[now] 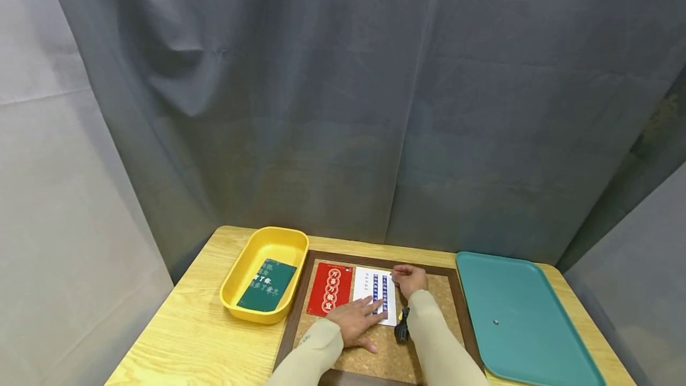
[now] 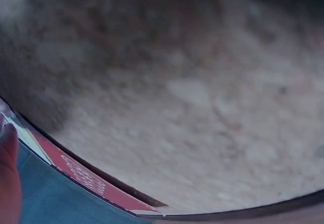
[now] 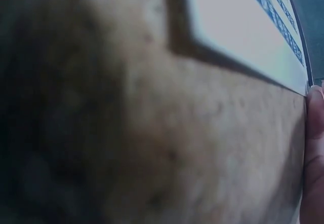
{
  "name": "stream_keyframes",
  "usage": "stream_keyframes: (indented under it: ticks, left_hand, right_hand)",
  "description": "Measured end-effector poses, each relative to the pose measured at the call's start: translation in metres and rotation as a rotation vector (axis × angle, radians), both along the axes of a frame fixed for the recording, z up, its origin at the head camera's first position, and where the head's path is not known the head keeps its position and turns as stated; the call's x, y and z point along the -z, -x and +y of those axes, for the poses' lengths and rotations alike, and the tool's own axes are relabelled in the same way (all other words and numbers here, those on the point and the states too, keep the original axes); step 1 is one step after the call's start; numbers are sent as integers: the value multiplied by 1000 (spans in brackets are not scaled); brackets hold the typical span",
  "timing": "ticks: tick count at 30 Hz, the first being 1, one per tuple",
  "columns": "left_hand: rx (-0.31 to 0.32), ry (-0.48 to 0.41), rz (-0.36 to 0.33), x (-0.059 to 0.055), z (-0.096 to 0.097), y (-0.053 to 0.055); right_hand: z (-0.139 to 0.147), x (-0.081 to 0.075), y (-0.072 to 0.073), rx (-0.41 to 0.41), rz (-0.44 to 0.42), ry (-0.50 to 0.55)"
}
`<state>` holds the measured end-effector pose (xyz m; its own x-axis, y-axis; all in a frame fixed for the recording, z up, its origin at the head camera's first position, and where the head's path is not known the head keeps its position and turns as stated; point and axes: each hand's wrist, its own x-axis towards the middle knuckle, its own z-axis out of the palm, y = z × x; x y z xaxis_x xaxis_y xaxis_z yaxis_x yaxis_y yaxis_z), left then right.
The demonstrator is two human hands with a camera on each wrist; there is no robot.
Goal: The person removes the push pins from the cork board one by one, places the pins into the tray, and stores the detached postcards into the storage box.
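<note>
1. Work area: a framed corkboard (image 1: 387, 357) lies at bottom centre of the head view, on a wooden table (image 1: 177, 326). A red card (image 1: 330, 290) and, just to its right, a white card (image 1: 371, 283) with blue strips are laid on the cork.
2. Left hand (image 1: 354, 320): spread flat, nothing gripped; the lower part of the white card is covered and pressed by its fingers.
3. Right hand (image 1: 409, 279): placed at the white card's upper right corner, fingers bent toward it. Whether the corner or some small fastener is pinched cannot be told; in the right wrist view only the thumb (image 3: 315, 110) is clearly made out, beside the card's far corner.
4. Step in hand (judged): the white card is being steadied with the left hand while its corner is set or fastened with the right.
5. Near edge: in the right wrist view a dark band is cast along it, so the card may not be lying quite flush.
6. Next move (judged): steady pressure at the lower part is called for until the corner is secure; squareness to the red card should then be checked.
7. Remaining items: a green card (image 1: 268, 285) is held in the yellow bin (image 1: 268, 316), lower left; a tiny shiny piece (image 1: 495, 322), possibly a tack, is seen on the teal tray (image 1: 536, 314), lower right.
</note>
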<state>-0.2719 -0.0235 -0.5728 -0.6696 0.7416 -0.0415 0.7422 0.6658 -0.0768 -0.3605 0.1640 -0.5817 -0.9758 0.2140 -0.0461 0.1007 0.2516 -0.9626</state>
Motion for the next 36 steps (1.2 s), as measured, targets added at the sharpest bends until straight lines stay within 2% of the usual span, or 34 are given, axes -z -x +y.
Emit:
stream_keyframes:
  ticks: [15,25,32,36]
  left_hand:
    - [-7,-39,-50,0,1,1]
    - [-19,-62,-76,0,1,2]
    - [-26,-61,-103,-1,2,2]
    - [-16,-55,-103,-5,2,1]
  right_hand:
    - [-1,4,5,46,-17,18]
    - [-5,1,5,67,-38,29]
    - [-5,4,11,67,-56,-119]
    - [-7,2,11,74,-65,-151]
